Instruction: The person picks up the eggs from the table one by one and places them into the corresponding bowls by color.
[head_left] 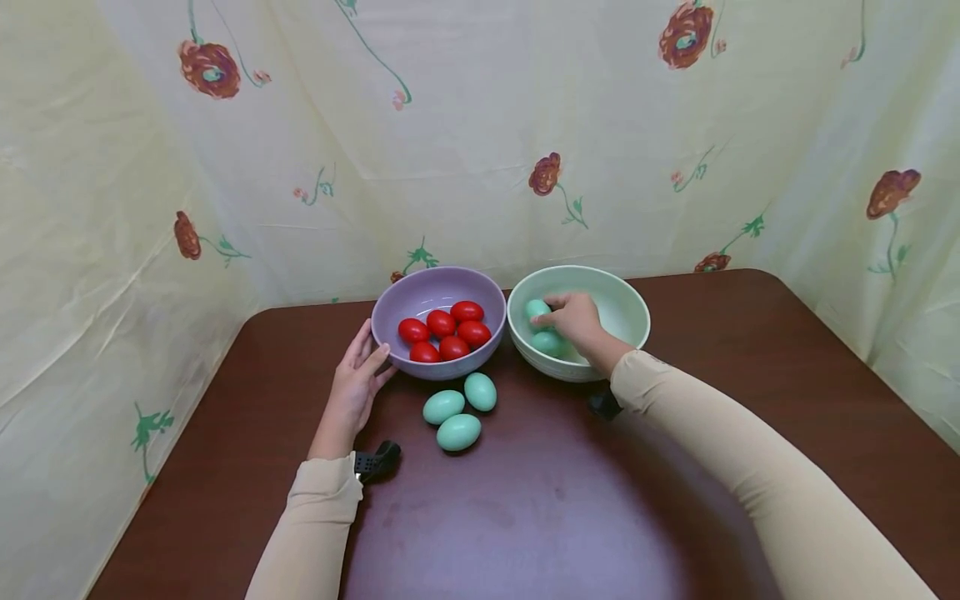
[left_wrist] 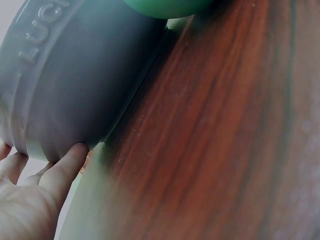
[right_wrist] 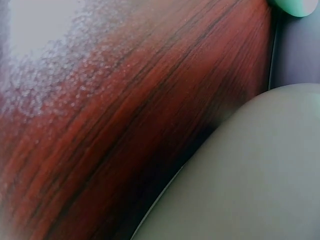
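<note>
My left hand point(head_left: 355, 387) rests its fairly straight fingers on the left outer side of a purple bowl point(head_left: 390, 296), the thumb at its rim. In the left wrist view, fingertips touch the bowl's outer wall point(left_wrist: 100, 65) low down. Several red eggs point(head_left: 453, 347) lie inside this bowl. My right hand point(head_left: 581, 323) reaches into a pale green bowl point(head_left: 626, 304) and pinches a mint-green egg point(head_left: 537, 309) between thumb and fingers. Another mint-green egg point(head_left: 547, 342) sits in that bowl below it. The right wrist view shows no part of this hand.
Three mint-green eggs point(head_left: 458, 432) lie close together on the dark brown table point(head_left: 540, 508), in front of the purple bowl. Both bowls stand side by side near the back edge. A flowered curtain point(head_left: 480, 167) hangs behind the table and at its sides.
</note>
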